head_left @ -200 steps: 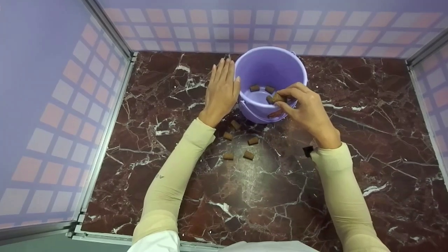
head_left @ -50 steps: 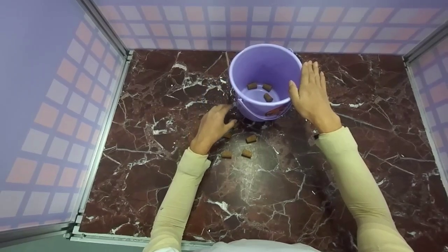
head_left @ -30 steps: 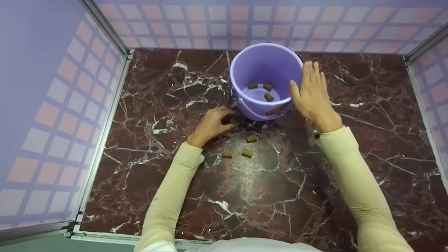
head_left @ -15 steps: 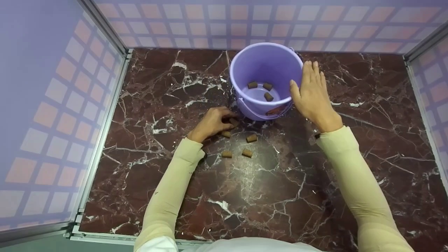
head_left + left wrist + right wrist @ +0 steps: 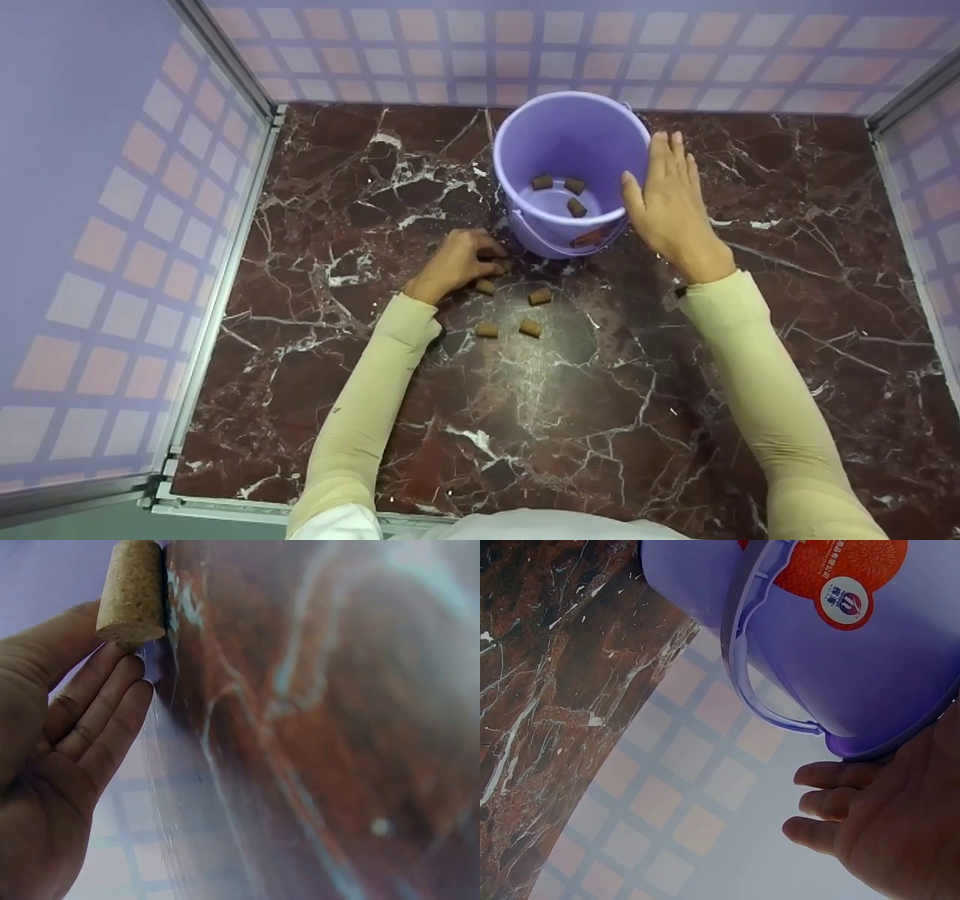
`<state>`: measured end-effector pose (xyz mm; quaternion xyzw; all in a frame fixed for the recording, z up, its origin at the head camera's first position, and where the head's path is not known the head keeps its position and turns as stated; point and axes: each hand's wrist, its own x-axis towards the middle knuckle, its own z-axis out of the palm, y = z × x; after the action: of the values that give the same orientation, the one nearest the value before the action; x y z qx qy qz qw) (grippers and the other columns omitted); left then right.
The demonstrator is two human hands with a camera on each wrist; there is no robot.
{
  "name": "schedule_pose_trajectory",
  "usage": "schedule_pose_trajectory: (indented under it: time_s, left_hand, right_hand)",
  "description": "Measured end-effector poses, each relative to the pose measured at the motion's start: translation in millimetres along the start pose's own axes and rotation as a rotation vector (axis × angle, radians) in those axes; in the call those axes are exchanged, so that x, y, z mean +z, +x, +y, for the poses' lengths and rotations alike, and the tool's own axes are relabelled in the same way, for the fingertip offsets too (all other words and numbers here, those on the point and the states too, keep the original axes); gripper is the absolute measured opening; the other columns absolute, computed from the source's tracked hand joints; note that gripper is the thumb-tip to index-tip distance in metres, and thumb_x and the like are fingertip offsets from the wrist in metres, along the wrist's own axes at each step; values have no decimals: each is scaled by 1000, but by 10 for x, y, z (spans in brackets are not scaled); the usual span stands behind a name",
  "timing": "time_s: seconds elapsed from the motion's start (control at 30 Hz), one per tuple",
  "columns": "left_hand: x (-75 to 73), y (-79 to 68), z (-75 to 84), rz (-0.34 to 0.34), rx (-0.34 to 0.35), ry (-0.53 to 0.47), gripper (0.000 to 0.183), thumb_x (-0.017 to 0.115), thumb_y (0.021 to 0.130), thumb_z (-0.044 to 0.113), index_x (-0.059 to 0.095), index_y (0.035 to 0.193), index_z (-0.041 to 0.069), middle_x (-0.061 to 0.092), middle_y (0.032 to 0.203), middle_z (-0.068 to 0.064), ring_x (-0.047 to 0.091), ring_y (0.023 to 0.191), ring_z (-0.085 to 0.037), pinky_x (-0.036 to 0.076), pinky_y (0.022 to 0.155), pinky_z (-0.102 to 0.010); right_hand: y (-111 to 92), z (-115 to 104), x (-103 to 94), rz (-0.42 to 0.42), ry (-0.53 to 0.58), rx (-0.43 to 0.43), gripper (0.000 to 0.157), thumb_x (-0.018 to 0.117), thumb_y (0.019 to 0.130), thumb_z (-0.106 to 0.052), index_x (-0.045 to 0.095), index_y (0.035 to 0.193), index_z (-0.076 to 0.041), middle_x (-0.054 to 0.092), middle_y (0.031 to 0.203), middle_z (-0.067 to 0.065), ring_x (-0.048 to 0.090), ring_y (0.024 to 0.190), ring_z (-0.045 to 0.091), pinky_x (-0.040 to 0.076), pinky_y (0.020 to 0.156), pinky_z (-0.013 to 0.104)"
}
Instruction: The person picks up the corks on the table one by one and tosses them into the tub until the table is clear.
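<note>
My left hand (image 5: 459, 262) rests low at the table, left of a purple bucket (image 5: 536, 240). Its thumb and fingertips pinch a brown cork (image 5: 506, 265), mostly hidden by the fingers. Close by that hand lies another cork (image 5: 485, 286), which looms large as a cork (image 5: 131, 594) in the left wrist view and covers the fingertips there. My right hand (image 5: 671, 206) lies with straight fingers along the right side of the bucket's rim. Three corks (image 5: 576, 208) sit on the bucket's floor.
Three more corks, among them a front-right cork (image 5: 530, 328), lie on the dark marbled table (image 5: 600, 420) before the bucket. The bucket's handle (image 5: 742, 682) hangs down at its front. Checkered panels (image 5: 450, 52) wall in the back and sides.
Earlier my right hand held a cork over the bucket while the left lay at its left rim. The right hand moved to the right rim; the left came down to a cork on the table.
</note>
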<state>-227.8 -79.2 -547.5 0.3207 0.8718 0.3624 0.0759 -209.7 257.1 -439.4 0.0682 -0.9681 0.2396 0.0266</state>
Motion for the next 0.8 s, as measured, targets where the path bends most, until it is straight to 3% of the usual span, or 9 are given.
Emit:
schedule_pose_trajectory:
  time_s: [0.2,0.8]
  left_hand:
    - [25,7,-16,-2,28,36,21,87,88,11,83,108,5,78,107,-10,73,99,-27,58,94,-35]
    - [45,-11,-2,57,-8,15,20,88,86,10,83,105,4,78,104,-11,73,97,-29,58,94,-37]
  right_hand:
    - [1,3,-1,1,4,-2,81,29,112,-46,9,164,13,8,172,32,-5,162,39,-10,129,44]
    - [1,1,-6,0,-7,-12,81,29,112,-47,9,164,13,10,172,32,-3,162,40,-9,130,44]
